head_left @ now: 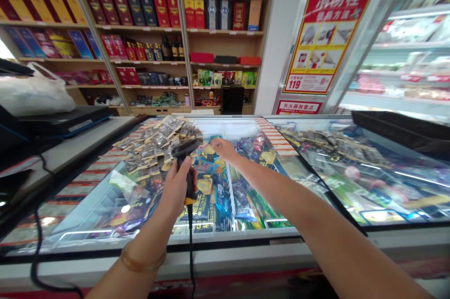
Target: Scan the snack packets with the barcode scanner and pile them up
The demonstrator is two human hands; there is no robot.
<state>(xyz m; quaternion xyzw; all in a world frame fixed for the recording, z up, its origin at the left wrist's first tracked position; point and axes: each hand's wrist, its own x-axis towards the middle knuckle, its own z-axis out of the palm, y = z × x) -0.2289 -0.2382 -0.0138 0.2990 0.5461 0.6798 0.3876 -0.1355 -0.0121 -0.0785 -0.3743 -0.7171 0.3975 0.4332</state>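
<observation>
My left hand point(180, 179) is wrapped round the grip of a black barcode scanner point(188, 148) with a yellow tip at the base of its handle. A black cable point(191, 252) hangs from the scanner. Its head lies over a pile of small clear packs with tan edges point(147, 142) on the freezer's glass top. My right hand point(225, 150) reaches out to the right of the scanner, above the glass, with its fingers curled together. Whatever they pinch, if anything, is too small to tell. Bagged frozen goods point(207, 196) show through the glass below both hands.
More small packs point(344, 146) lie on the right-hand freezer glass, near a long black object point(397, 132). At left, a white plastic bag point(35, 90) rests on a dark device point(70, 118). Shelves of boxed goods point(140, 8) and a fire-hydrant poster point(326, 36) stand behind.
</observation>
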